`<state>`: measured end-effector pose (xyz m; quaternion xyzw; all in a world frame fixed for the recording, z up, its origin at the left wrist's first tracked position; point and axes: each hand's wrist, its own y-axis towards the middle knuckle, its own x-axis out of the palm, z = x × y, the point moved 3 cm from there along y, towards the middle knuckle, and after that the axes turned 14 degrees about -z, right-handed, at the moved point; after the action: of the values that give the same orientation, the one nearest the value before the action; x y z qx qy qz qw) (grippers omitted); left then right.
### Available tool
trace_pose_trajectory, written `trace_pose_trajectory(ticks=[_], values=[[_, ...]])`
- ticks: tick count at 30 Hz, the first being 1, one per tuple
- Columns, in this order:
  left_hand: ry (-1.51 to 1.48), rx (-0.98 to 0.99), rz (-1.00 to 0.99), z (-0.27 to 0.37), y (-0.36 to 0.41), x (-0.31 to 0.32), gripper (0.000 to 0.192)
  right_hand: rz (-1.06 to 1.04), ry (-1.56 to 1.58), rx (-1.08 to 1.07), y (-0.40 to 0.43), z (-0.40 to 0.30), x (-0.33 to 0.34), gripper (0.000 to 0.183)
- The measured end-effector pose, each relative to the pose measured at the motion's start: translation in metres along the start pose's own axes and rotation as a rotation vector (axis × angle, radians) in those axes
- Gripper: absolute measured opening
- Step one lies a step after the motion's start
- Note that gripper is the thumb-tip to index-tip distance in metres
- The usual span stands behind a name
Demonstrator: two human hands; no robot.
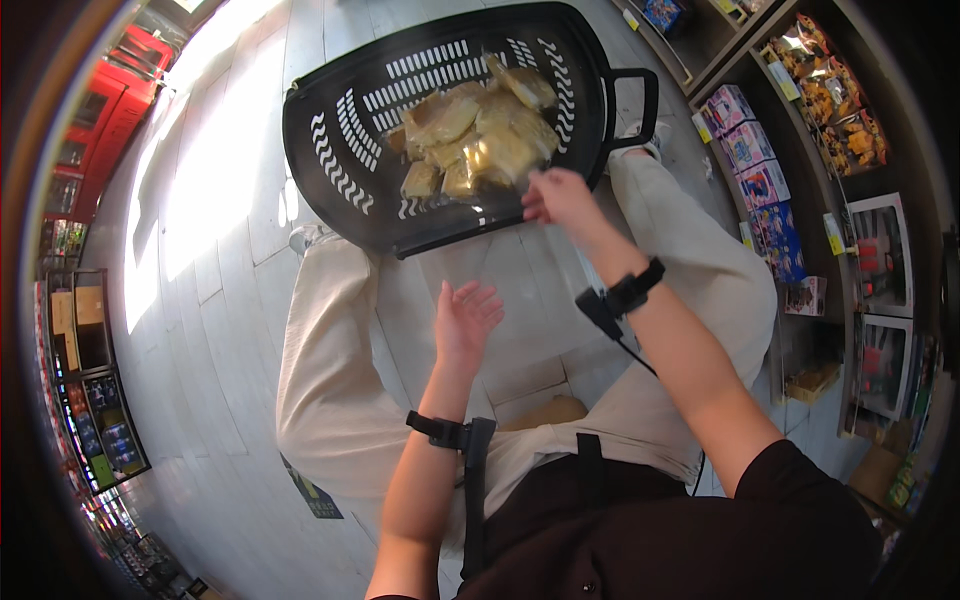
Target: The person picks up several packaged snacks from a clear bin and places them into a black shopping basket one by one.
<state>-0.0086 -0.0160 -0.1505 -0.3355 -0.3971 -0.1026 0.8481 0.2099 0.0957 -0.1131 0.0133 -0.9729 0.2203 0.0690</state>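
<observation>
A black plastic shopping basket [322, 202] with slotted sides lies before me on the floor between my feet. Several clear plastic packs with yellowish-brown contents [480, 139] are heaped inside it. My right hand [556, 199] is over the basket's near right rim, beside the packs, its fingers curled; whether they touch or grip anything cannot be made out. My left hand [469, 319] is nearer to my body, in front of the basket, palm turned up, fingers apart and holding nothing. Black straps with small devices sit on both forearms.
Shelves with boxed toys [754, 161] and bagged goods [840, 97] stand on the right. At the left are a red unit [112, 127] and a black-framed rack [97, 382]. Pale floor planks [202, 375] surround me, brightly sunlit at the upper left. My bent knees flank the hands.
</observation>
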Motion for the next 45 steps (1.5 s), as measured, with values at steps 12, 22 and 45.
trace_pose_trajectory(ticks=[12, 22, 45], values=[[0.255, -0.143, 0.07, -0.033, 0.017, -0.048, 0.05, -0.038, -0.1, 0.442, -0.061, 0.155, -0.047, 0.027], [0.586, -0.086, 0.141, -0.006, 0.01, -0.058, 0.044, -0.102, -0.445, 0.056, -0.078, 0.119, -0.023, 0.02], [0.839, 0.537, -0.431, 0.175, -0.257, 0.259, 0.028, -0.075, -0.875, -2.235, -0.471, -0.292, 0.094, 0.008]])
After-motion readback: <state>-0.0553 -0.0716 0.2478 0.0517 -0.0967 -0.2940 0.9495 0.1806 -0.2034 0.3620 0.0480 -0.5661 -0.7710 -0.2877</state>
